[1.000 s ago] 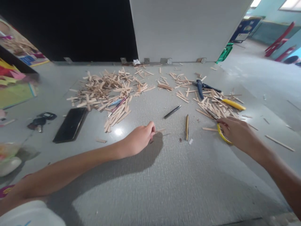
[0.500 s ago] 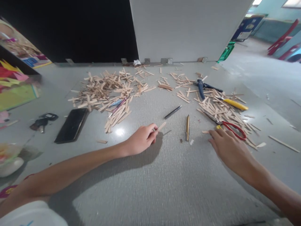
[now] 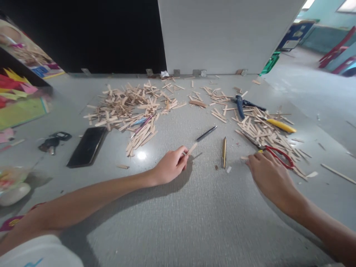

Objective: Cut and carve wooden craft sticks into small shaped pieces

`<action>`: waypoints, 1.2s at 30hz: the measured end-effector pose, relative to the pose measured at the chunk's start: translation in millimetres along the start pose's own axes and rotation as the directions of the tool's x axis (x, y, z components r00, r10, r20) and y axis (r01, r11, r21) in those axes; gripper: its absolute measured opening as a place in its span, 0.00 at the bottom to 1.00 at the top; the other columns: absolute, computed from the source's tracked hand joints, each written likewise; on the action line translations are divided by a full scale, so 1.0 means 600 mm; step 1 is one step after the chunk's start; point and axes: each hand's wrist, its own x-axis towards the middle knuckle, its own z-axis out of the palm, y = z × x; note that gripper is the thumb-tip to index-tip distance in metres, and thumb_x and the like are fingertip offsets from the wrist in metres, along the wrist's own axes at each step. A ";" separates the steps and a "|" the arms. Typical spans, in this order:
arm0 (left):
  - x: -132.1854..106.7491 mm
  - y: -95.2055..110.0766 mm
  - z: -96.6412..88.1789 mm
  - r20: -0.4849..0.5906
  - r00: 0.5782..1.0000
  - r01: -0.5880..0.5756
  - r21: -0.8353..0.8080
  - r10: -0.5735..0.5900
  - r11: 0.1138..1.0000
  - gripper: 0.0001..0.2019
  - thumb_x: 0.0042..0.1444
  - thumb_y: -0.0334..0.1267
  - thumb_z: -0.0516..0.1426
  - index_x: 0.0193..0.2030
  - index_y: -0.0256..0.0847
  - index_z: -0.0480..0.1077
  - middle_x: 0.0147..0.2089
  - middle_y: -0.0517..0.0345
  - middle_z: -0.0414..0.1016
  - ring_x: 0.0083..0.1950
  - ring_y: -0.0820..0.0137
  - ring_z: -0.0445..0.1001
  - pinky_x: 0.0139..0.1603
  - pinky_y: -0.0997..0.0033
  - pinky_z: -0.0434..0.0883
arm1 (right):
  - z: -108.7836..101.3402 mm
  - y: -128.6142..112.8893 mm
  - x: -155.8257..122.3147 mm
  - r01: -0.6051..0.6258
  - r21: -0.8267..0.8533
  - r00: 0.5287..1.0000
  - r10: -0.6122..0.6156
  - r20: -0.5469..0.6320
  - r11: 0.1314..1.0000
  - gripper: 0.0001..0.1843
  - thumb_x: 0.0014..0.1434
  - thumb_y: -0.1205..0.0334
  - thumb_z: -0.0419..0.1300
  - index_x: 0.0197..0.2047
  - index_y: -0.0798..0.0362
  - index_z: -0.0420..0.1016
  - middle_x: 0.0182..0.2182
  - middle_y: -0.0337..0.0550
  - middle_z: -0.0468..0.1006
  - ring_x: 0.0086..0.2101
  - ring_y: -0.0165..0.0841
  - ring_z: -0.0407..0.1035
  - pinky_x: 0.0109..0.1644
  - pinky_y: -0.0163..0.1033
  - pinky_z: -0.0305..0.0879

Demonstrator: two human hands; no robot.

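My left hand [image 3: 171, 165] is closed, pinching a narrow wooden craft stick [image 3: 191, 149] that points up and to the right, just above the table. My right hand [image 3: 268, 176] lies low over the table, fingers stretched out, its fingertips touching a short wooden stick piece [image 3: 244, 158]. Red-handled scissors [image 3: 279, 155] lie just beyond that hand, their blades toward the stick pile [image 3: 261, 128]. Between my hands rest a gold-coloured pen-like tool [image 3: 224, 152] and a dark pen [image 3: 206, 133].
A large heap of wooden sticks [image 3: 125, 105] spreads at the back left. Blue-handled pliers [image 3: 239, 105] and a yellow-handled tool [image 3: 280, 125] lie on the right pile. On the left are a phone [image 3: 87, 147] and keys [image 3: 54, 142]. A black and white panel [image 3: 211, 37] stands behind.
The view has shifted slightly, so things appear a little farther right. My right hand has edged left over the short stick piece. The left hand keeps its pinch on the craft stick.
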 end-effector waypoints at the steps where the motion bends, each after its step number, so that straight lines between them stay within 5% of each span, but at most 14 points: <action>1: 0.000 0.000 0.001 -0.003 1.000 0.001 0.001 -0.001 1.000 0.08 0.71 0.40 0.49 0.39 0.44 0.63 0.24 0.62 0.75 0.22 0.72 0.69 0.27 0.72 0.63 | -0.001 -0.004 0.002 0.013 -0.009 1.000 -0.013 -0.003 1.000 0.17 0.71 0.71 0.51 0.33 0.52 0.77 0.31 0.55 0.80 0.37 0.49 0.74 0.39 0.47 0.69; 6: -0.002 0.001 0.007 -0.061 0.998 0.019 -0.015 -0.020 1.000 0.08 0.71 0.42 0.49 0.40 0.45 0.62 0.24 0.63 0.75 0.22 0.71 0.70 0.27 0.72 0.64 | -0.032 -0.030 0.037 0.079 0.012 0.997 -0.079 0.004 0.997 0.17 0.62 0.80 0.50 0.36 0.53 0.77 0.32 0.55 0.79 0.36 0.46 0.73 0.37 0.44 0.65; 11: -0.002 -0.002 0.013 -0.118 0.991 0.047 -0.130 -0.062 0.990 0.11 0.72 0.48 0.50 0.41 0.46 0.61 0.22 0.66 0.72 0.20 0.72 0.68 0.24 0.74 0.63 | -0.083 -0.096 0.172 0.275 0.303 0.960 -0.242 -0.141 0.912 0.16 0.64 0.82 0.54 0.43 0.56 0.79 0.37 0.52 0.80 0.35 0.39 0.73 0.37 0.40 0.62; 16: 0.004 -0.008 0.015 -0.251 0.948 0.047 -0.496 -0.195 0.867 0.15 0.68 0.55 0.54 0.42 0.47 0.60 0.20 0.71 0.68 0.16 0.75 0.64 0.17 0.76 0.61 | -0.118 -0.210 0.367 0.571 0.420 0.815 -0.546 -0.193 0.705 0.16 0.70 0.81 0.55 0.47 0.56 0.82 0.41 0.42 0.84 0.41 0.30 0.77 0.43 0.34 0.68; 20: 0.003 -0.002 0.021 -0.391 0.890 -0.044 -0.582 -0.233 0.812 0.16 0.67 0.56 0.56 0.42 0.48 0.57 0.19 0.75 0.63 0.15 0.75 0.59 0.14 0.77 0.55 | -0.121 -0.290 0.472 0.695 0.447 0.697 -0.682 -0.223 0.563 0.14 0.69 0.73 0.57 0.32 0.58 0.79 0.37 0.32 0.82 0.40 0.20 0.75 0.44 0.28 0.66; 22: 0.001 0.002 0.025 -0.398 0.890 -0.068 -0.597 -0.221 0.800 0.17 0.68 0.57 0.56 0.43 0.48 0.56 0.20 0.75 0.63 0.15 0.76 0.58 0.14 0.78 0.54 | -0.114 -0.315 0.496 0.717 0.439 0.676 -0.695 -0.245 0.542 0.16 0.68 0.69 0.60 0.26 0.58 0.75 0.34 0.32 0.81 0.41 0.20 0.75 0.42 0.26 0.65; 26: -0.002 0.002 0.030 -0.393 0.904 -0.110 -0.589 -0.165 0.801 0.17 0.71 0.56 0.55 0.43 0.47 0.56 0.21 0.75 0.64 0.17 0.77 0.59 0.16 0.80 0.57 | -0.100 -0.337 0.497 0.696 0.406 0.709 -0.658 -0.254 0.593 0.15 0.69 0.71 0.61 0.27 0.59 0.75 0.34 0.32 0.81 0.43 0.19 0.74 0.42 0.22 0.62; 29: -0.003 -0.002 0.031 -0.404 0.908 -0.153 -0.570 -0.113 0.807 0.17 0.73 0.57 0.54 0.44 0.47 0.56 0.20 0.75 0.65 0.16 0.77 0.59 0.17 0.81 0.58 | -0.088 -0.335 0.479 0.647 0.396 0.756 -0.617 -0.221 0.652 0.05 0.72 0.72 0.62 0.45 0.63 0.79 0.46 0.39 0.83 0.51 0.25 0.74 0.52 0.28 0.67; 30: -0.004 -0.003 0.031 -0.407 0.908 -0.163 -0.563 -0.100 0.810 0.17 0.73 0.57 0.54 0.45 0.46 0.56 0.20 0.75 0.65 0.16 0.77 0.59 0.17 0.81 0.58 | -0.084 -0.331 0.473 0.627 0.397 0.772 -0.603 -0.201 0.671 0.08 0.72 0.69 0.64 0.52 0.62 0.79 0.51 0.43 0.82 0.52 0.30 0.74 0.55 0.35 0.71; 33: -0.006 -0.006 0.032 -0.396 0.916 -0.167 -0.530 -0.069 0.831 0.17 0.75 0.57 0.53 0.50 0.44 0.58 0.22 0.73 0.68 0.17 0.77 0.62 0.18 0.81 0.61 | -0.072 -0.301 0.452 0.551 0.411 0.827 -0.541 -0.153 0.726 0.22 0.73 0.53 0.65 0.64 0.54 0.75 0.61 0.50 0.77 0.54 0.45 0.77 0.57 0.55 0.78; 35: -0.007 -0.007 0.033 -0.392 0.919 -0.181 -0.508 -0.038 0.842 0.18 0.75 0.57 0.52 0.54 0.44 0.57 0.25 0.71 0.71 0.17 0.78 0.63 0.18 0.80 0.61 | -0.067 -0.266 0.435 0.489 0.421 0.867 -0.478 -0.141 0.764 0.22 0.74 0.54 0.64 0.65 0.55 0.74 0.61 0.51 0.77 0.52 0.42 0.77 0.56 0.54 0.78; 36: -0.008 -0.008 0.034 -0.392 0.920 -0.194 -0.501 -0.021 0.843 0.18 0.76 0.57 0.52 0.55 0.44 0.57 0.27 0.70 0.72 0.17 0.78 0.63 0.18 0.80 0.61 | -0.065 -0.245 0.423 0.451 0.428 0.890 -0.433 -0.144 0.784 0.15 0.76 0.64 0.58 0.61 0.61 0.75 0.58 0.55 0.78 0.48 0.39 0.78 0.54 0.48 0.76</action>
